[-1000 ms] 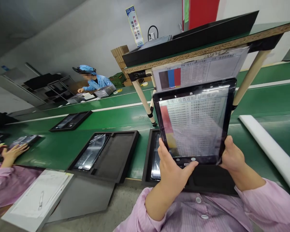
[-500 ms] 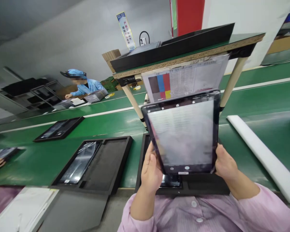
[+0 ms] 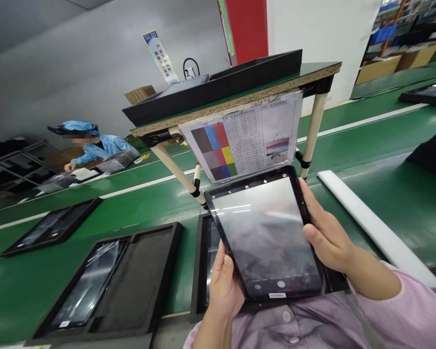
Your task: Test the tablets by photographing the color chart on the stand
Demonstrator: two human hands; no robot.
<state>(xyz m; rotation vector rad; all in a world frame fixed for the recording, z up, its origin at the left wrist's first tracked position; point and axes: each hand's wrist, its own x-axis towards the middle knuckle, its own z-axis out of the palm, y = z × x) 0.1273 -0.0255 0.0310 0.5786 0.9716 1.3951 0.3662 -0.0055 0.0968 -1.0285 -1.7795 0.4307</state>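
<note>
I hold a black tablet (image 3: 265, 237) in both hands, tilted back, its screen lit with a blurred grey picture. My left hand (image 3: 223, 283) grips its lower left edge, fingers behind it. My right hand (image 3: 325, 232) clasps its right edge, thumb on the bezel. Just beyond hangs a printed test chart (image 3: 245, 138) with colour squares and small text, fixed to the front of a raised shelf (image 3: 240, 99). Under the tablet lies a black foam tray (image 3: 199, 271) with another tablet partly hidden.
A green conveyor belt (image 3: 385, 145) runs across. To the left sit a black tray with a bagged tablet (image 3: 109, 281) and another tray (image 3: 54, 225). A white foam strip (image 3: 370, 223) lies at right. A person in blue (image 3: 94, 145) works at the far side.
The tablet has come down and tipped back from the chart, so the chart shows fully. My view has swung right. My left thumb has left the screen's lower edge.
</note>
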